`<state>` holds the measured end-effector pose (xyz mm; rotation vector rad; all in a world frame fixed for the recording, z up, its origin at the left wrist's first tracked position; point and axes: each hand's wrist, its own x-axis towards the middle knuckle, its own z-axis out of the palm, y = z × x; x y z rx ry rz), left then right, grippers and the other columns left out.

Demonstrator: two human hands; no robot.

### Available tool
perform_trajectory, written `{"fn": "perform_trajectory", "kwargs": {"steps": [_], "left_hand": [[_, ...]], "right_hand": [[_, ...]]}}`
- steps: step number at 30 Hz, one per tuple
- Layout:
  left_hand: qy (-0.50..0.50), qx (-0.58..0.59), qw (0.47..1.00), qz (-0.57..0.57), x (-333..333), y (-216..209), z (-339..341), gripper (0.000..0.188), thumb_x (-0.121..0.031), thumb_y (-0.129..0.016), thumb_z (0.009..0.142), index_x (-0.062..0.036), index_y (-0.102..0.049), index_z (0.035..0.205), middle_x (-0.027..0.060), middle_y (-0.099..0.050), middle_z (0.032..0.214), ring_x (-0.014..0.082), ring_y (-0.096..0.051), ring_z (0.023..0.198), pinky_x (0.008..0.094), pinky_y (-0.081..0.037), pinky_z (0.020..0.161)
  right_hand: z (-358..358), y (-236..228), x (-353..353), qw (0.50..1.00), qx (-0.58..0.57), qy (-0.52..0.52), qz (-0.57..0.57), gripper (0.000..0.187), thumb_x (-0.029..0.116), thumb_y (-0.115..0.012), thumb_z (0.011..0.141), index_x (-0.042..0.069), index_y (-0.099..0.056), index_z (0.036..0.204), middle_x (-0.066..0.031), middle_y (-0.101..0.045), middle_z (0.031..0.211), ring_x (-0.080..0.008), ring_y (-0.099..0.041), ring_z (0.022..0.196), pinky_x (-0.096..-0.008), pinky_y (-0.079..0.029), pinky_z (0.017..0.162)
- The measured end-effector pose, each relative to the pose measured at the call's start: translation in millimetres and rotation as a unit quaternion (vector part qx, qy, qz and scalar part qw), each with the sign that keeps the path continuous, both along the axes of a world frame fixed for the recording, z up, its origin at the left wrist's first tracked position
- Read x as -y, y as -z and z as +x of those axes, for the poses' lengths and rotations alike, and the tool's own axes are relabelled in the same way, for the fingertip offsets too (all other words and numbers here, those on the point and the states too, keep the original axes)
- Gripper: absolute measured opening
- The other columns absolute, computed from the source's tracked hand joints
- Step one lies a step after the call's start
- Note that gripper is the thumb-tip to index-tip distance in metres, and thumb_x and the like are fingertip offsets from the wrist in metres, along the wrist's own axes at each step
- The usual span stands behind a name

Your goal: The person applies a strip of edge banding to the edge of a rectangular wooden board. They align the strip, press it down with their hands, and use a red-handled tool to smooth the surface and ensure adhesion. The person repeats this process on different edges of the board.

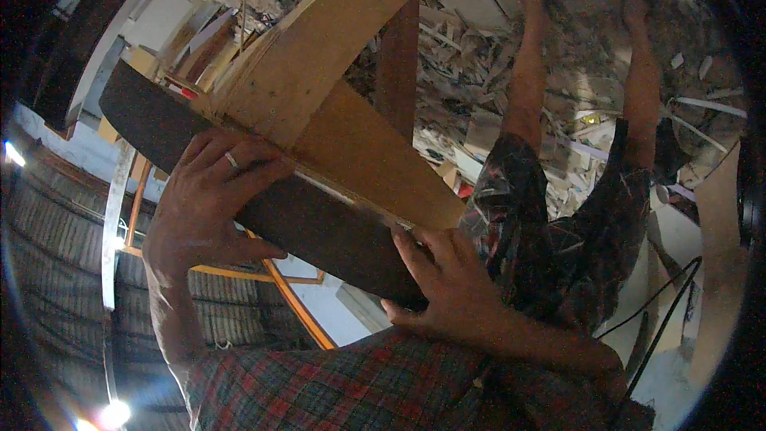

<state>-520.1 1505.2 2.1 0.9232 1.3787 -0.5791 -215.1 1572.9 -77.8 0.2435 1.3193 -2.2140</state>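
A long, narrow dark brown board (319, 219) slants across the middle, from upper left down to the right. My left hand (211, 199), with a ring on one finger, grips it near its middle, fingers over the upper edge and thumb along the dark face. At the lower right end my right hand (455, 283) is closed round the board, fingertips on the pale edge and thumb on the face. Against that edge stand a curved tan wooden panel (303, 64) and a tan triangular piece (383, 160). Whether they are fixed to the board I cannot tell.
Wood scraps and shavings (455, 72) litter the floor beyond. A reddish-brown wooden post (396, 68) rises behind the panel. Legs in dark patterned shorts (511, 183) are at the right, near a black cable (666, 315). Boards and boxes (171, 24) are stacked at upper left.
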Motion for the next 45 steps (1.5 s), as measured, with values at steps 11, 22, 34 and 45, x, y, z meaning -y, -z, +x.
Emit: {"fn": "perform_trajectory", "kwargs": {"steps": [11,22,34,45], "left_hand": [[-0.168,-0.060,0.973,0.146,23,-45,-22,0.077,-0.044,-0.084,0.066,-0.0031,-0.060,0.127,0.0173,-0.056,0.131,0.0354,-0.049,0.127,0.0470,-0.032,0.111],[-0.489,-0.553,0.563,0.372,220,-61,-152,0.064,-0.049,-0.063,0.090,0.0029,-0.060,0.127,0.0190,-0.062,0.126,0.0268,-0.057,0.120,0.0380,-0.042,0.103],[-0.673,-0.111,0.616,0.394,223,42,-229,0.086,-0.073,-0.057,0.084,0.0009,-0.057,0.128,0.0083,-0.060,0.115,0.0165,-0.056,0.105,0.0298,-0.044,0.092],[-0.645,-0.068,0.579,0.494,221,32,-233,0.059,-0.061,-0.068,0.084,-0.0045,-0.070,0.102,0.0013,-0.061,0.096,0.0104,-0.052,0.083,0.0240,-0.042,0.075]], "right_hand": [[5,-13,-6,0.996,-0.044,-0.026,0.067,0.091,0.042,-0.086,0.068,0.001,-0.046,0.139,-0.0219,-0.049,0.125,-0.0397,-0.047,0.118,-0.0484,-0.041,0.101],[-31,-20,8,0.978,-0.150,-0.089,0.111,0.096,0.034,-0.085,0.073,-0.006,-0.035,0.145,-0.0274,-0.047,0.135,-0.0380,-0.048,0.126,-0.0422,-0.040,0.105],[-33,-27,-9,0.966,-0.025,-0.205,0.154,0.099,0.029,-0.085,0.073,-0.008,-0.031,0.147,-0.0207,-0.047,0.139,-0.0279,-0.051,0.125,-0.0396,-0.042,0.103],[-30,-10,-20,0.981,0.010,-0.164,0.098,0.091,0.032,-0.085,0.073,0.002,-0.040,0.147,-0.0131,-0.045,0.146,-0.0264,-0.041,0.135,-0.0408,-0.030,0.113]]}}
